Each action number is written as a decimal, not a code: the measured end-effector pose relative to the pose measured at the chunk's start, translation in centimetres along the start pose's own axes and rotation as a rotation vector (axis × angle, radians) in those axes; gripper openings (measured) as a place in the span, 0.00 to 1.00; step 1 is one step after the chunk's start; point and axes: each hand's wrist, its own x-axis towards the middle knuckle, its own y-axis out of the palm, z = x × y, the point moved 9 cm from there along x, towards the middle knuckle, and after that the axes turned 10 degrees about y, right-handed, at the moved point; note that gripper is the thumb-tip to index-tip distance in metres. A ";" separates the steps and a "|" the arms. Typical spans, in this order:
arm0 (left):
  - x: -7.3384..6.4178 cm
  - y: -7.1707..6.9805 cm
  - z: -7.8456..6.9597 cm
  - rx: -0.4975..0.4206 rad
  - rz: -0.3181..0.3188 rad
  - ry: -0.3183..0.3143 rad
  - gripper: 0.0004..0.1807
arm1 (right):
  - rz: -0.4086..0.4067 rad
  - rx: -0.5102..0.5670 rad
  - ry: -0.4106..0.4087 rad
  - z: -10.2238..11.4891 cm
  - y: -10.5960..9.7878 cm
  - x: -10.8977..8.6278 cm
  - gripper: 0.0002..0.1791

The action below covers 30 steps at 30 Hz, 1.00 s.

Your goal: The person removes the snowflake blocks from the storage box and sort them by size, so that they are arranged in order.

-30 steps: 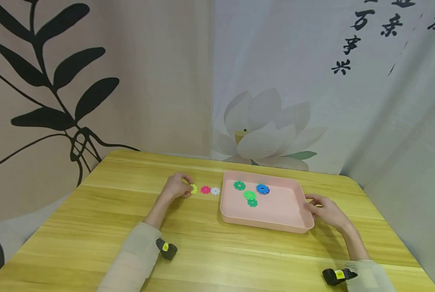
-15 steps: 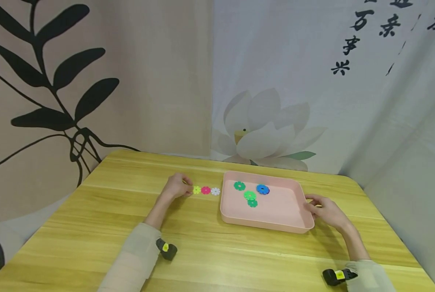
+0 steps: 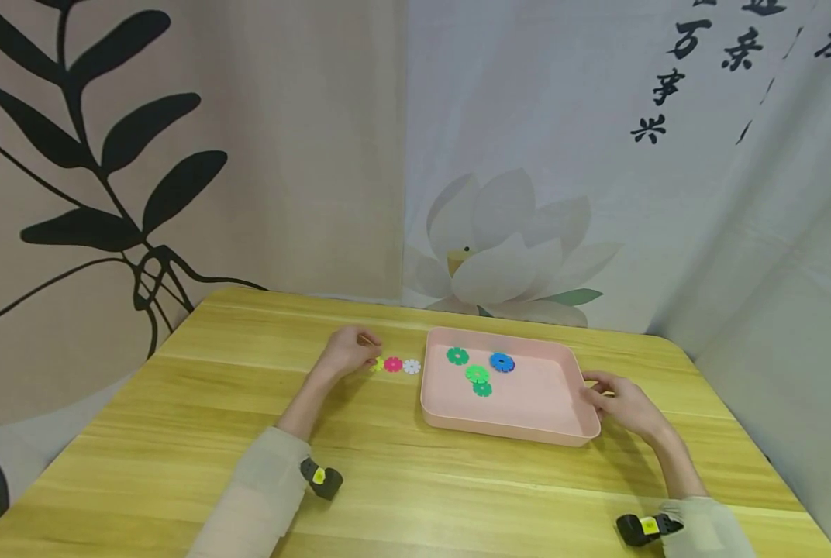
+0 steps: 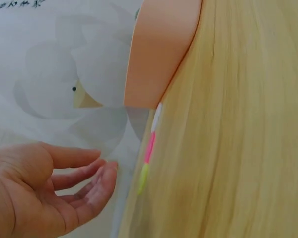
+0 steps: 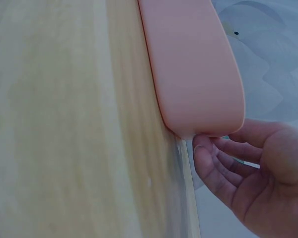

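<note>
In the head view my left hand hovers at the left end of a row of small notched flower-shaped discs: yellow, pink and white. The left wrist view shows its fingers loosely bent, holding nothing, apart from the yellow disc. The row lies flat beside the left end of a pink tray. With bent fingers my right hand holds the tray's right end; some fingertips are hidden behind the tray corner in the right wrist view.
Inside the tray lie several flower discs: a dark green one, a light green one overlapping another green one, and a blue one over a purplish one. The wooden table ends at a printed curtain.
The yellow disc has slid right, up against the pink one. My left hand then let go and shifted slightly right and up. The right hand and tray stay put.
</note>
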 end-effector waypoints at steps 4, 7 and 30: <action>0.0 0.8 -1.2 -0.025 0.017 0.050 0.10 | 0.001 0.006 0.012 -0.1 0.0 0.0 0.26; 0.0 1.4 -2.0 -0.029 0.016 0.078 0.10 | 0.001 0.002 0.019 -0.1 0.0 0.0 0.27; -0.2 7.2 -7.1 -0.056 0.090 0.227 0.08 | 0.001 -0.013 0.013 0.3 0.0 0.0 0.27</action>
